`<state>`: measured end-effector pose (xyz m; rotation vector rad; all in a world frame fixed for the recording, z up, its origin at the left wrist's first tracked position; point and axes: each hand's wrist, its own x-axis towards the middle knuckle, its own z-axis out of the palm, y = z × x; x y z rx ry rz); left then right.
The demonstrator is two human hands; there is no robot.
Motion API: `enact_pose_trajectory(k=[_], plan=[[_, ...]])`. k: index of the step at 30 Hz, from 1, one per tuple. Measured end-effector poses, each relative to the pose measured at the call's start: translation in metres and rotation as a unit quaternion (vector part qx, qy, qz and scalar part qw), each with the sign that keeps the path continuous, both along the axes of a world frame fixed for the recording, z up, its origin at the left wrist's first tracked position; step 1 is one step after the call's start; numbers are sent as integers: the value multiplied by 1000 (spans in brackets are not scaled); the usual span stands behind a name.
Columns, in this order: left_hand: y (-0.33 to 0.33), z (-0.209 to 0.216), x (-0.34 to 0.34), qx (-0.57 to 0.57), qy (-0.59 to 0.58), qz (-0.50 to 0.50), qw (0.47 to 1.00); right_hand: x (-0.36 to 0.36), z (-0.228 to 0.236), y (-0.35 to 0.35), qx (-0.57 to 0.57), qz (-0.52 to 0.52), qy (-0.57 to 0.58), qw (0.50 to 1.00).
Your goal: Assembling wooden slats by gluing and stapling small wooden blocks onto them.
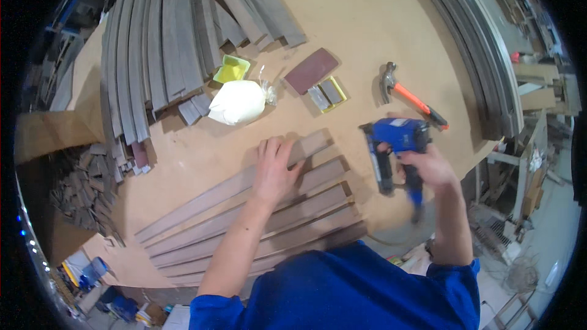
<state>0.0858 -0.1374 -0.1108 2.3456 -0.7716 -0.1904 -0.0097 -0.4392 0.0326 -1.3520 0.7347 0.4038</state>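
My right hand [431, 166] is wrapped round the grip of a blue and black nail gun [400, 134], held above the right part of the table. The trigger is hidden by my fingers. My left hand [276, 168] lies across the farthest of several grey-brown wooden strips [208, 197], fingers over its far edge and thumb on the near side. These strips fan out side by side in front of me, their right ends spread apart. Beyond the nail gun lies a claw hammer [411, 96] with an orange and black handle.
Long grey strips [156, 36] are stacked at the far left, more [471, 43] along the right edge. A white bag [238, 102], a yellow-green tray [232, 69], a maroon pad [312, 69] and a small yellow box [333, 94] sit mid-table. Wood offcuts [85, 189] are piled left.
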Motion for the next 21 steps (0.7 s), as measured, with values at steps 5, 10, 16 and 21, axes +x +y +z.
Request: enact_pose_trajectory(k=[5, 10, 16, 21], plan=[[2, 1, 0, -23, 18, 1, 1000, 45, 8, 53, -143, 174, 12, 974], [2, 0, -1, -9, 21, 5, 1000, 64, 9, 72, -187, 229, 36, 954], [3, 2, -1, -1, 11, 0, 1000, 67, 4, 75, -170, 220, 4, 961], [2, 1, -1, -7, 0, -5, 1000, 69, 5, 74, -174, 231, 42, 956]])
